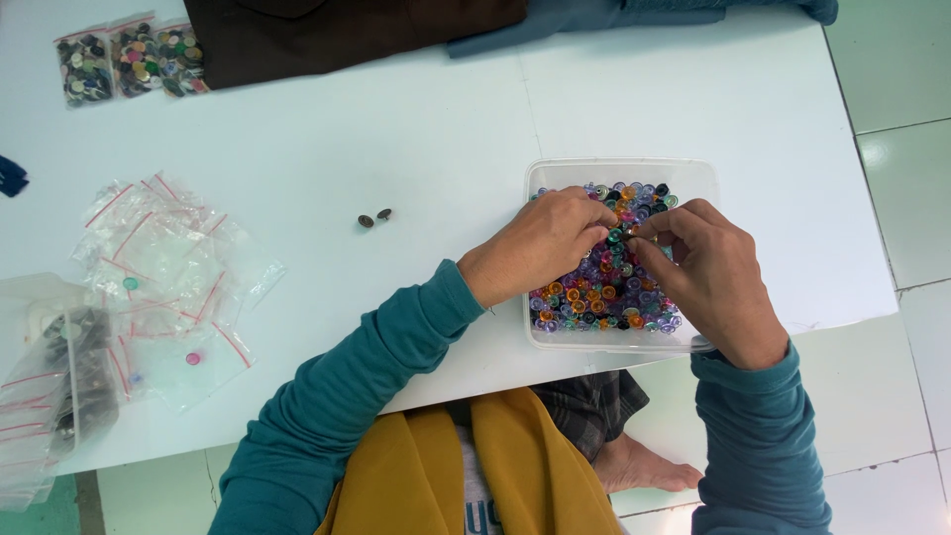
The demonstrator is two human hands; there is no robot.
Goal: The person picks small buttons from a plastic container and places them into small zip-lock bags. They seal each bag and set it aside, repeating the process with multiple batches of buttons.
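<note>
Both your hands work over the clear rectangular plastic tub (555,173) heaped with small round translucent buttons (594,292) in purple, orange, green and pink. Your left hand (540,243) and right hand (708,267) meet fingertip to fingertip above the middle of the heap. They pinch what looks like a single small greenish button (616,236) between them. The grip looks closed on it, though the fingers cover most of the piece.

Progress, as a judgement: early.
- The tub under your hands is still close to full.
- Well off to the left of your left hand lies a loose spread of clear zip bags with red seal strips (163,263). Most look flat and unfilled. One shows a lone green button (130,283), another a lone pink one (193,359).
- Beyond your left hand, on the bare white table (396,119), sit two small dark metallic buttons (374,217), apart from everything else.
- Far beyond and left, three small bags already packed with dark mixed buttons (131,57) lie side by side.

Hard to make out:
- Whether you hold one button or two pressed together.
- The near edge of the tub, hidden beneath your right wrist.
- At the far left edge, a bagged dark mass (84,381) is cut off by the frame; its contents are unclear.
- Dark brown cloth (347,35) and blue cloth (594,18) at the far side run out of view.
</note>
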